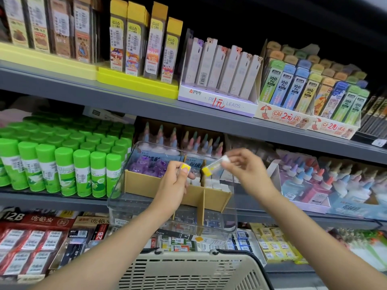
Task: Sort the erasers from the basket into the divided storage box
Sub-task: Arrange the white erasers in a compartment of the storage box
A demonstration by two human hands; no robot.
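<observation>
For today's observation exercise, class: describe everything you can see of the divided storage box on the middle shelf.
The divided storage box is a clear plastic bin with rounded corners, holding a brown cardboard insert whose upright dividers split it into compartments. It sits on the middle shelf and juts forward over the shelf edge. Purple items fill the left compartment; white-wrapped pieces stand in the middle and right ones. The green glue sticks stand beside it on the left. The left hand and right hand are in front of it, each pinching a yellow-ended eraser; whether they touch it is unclear.

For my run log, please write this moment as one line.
left hand: holds yellow eraser | right hand: holds second eraser | both above divided box | basket: below
</observation>
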